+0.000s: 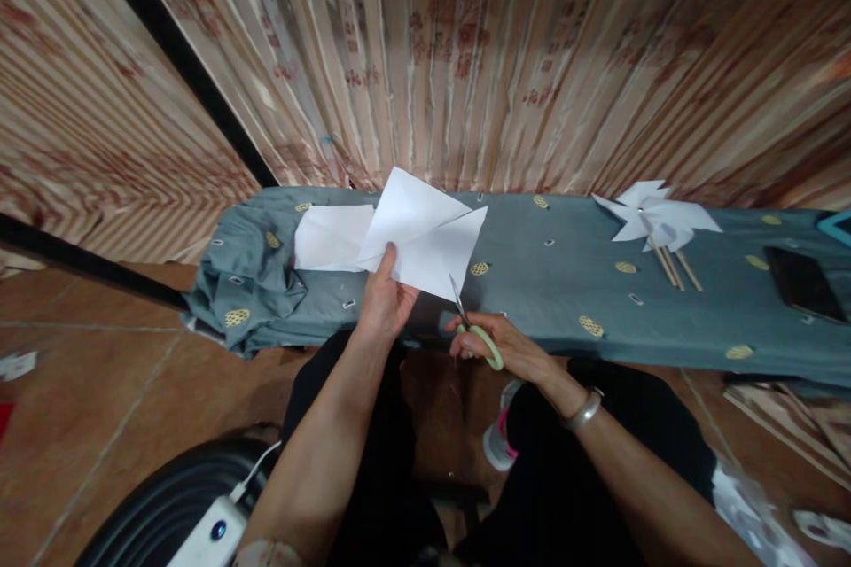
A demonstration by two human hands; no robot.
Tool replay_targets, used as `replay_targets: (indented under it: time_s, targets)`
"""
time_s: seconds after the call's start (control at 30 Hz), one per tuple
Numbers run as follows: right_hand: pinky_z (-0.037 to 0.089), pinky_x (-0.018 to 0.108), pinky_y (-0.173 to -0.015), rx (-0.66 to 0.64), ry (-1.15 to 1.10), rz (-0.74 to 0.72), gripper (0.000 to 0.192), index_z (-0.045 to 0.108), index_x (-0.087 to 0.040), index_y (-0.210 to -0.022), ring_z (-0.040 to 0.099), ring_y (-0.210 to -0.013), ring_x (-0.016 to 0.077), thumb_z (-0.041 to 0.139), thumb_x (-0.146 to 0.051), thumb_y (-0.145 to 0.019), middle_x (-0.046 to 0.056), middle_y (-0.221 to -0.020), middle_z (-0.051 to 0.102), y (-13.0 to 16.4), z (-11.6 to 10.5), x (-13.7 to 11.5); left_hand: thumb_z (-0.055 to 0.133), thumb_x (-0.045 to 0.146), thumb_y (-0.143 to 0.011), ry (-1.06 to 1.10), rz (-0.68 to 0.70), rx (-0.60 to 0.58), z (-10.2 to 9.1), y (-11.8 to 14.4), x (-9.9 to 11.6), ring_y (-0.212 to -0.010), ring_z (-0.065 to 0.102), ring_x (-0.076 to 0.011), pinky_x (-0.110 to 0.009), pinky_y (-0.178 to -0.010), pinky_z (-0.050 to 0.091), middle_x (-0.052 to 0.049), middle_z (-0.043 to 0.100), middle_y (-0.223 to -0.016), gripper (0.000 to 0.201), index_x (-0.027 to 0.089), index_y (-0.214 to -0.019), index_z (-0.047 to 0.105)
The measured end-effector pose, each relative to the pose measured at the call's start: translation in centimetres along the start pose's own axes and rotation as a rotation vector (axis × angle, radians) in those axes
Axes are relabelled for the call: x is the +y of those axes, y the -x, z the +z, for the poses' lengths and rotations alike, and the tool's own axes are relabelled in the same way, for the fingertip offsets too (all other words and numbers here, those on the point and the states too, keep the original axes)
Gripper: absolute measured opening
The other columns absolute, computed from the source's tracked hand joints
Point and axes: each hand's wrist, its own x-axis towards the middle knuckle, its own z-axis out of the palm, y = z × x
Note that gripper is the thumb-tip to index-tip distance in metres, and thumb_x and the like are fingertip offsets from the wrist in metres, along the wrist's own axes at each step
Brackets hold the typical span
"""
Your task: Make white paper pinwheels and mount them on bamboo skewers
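A square sheet of white paper (418, 226) is held up by my left hand (386, 297), thumb on top and fingers beneath. One slit runs inward from the sheet's right corner. My right hand (488, 344) grips a pair of scissors (490, 354) with pale green handles. The scissors' blades point up toward the sheet's lower corner and look slightly parted; whether they touch the paper I cannot tell. More white paper (329, 235) lies flat on the cloth, partly under the held sheet.
A grey-green patterned cloth (532, 283) covers the long bench. White paper pinwheels (655, 213) on wooden sticks (668, 267) lie to the right, then a black phone (804, 283). A striped curtain (452, 62) hangs behind. At lower left, a white power bank (213, 536) has a cable.
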Motion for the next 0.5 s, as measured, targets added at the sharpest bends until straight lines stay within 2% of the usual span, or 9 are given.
replay_targets:
  time_s: [0.13, 0.5]
  targets:
    - [0.047, 0.025, -0.061, -0.007, -0.019, 0.005, 0.045, 0.066, -0.016, -0.092, 0.061, -0.065, 0.0134, 0.071, -0.055, -0.071, 0.004, -0.076, 0.069, 0.04, 0.00, -0.16, 0.057, 0.016, -0.090, 0.013, -0.012, 0.011, 0.10, 0.11, -0.11, -0.109, 0.066, -0.0215, -0.033, -0.100, 0.051, -0.012, 0.071, -0.116, 0.038, 0.012, -0.127, 0.057]
    - [0.045, 0.028, -0.066, -0.042, 0.076, -0.004, 0.056, 0.062, -0.015, -0.099, 0.060, -0.072, 0.0149, 0.065, -0.065, -0.072, 0.006, -0.083, 0.068, -0.11, -0.17, -0.05, 0.050, 0.013, -0.093, 0.027, -0.030, 0.045, 0.39, 0.30, -0.02, -0.104, 0.068, -0.0186, -0.029, -0.099, 0.051, -0.011, 0.074, -0.106, 0.030, 0.009, -0.121, 0.061]
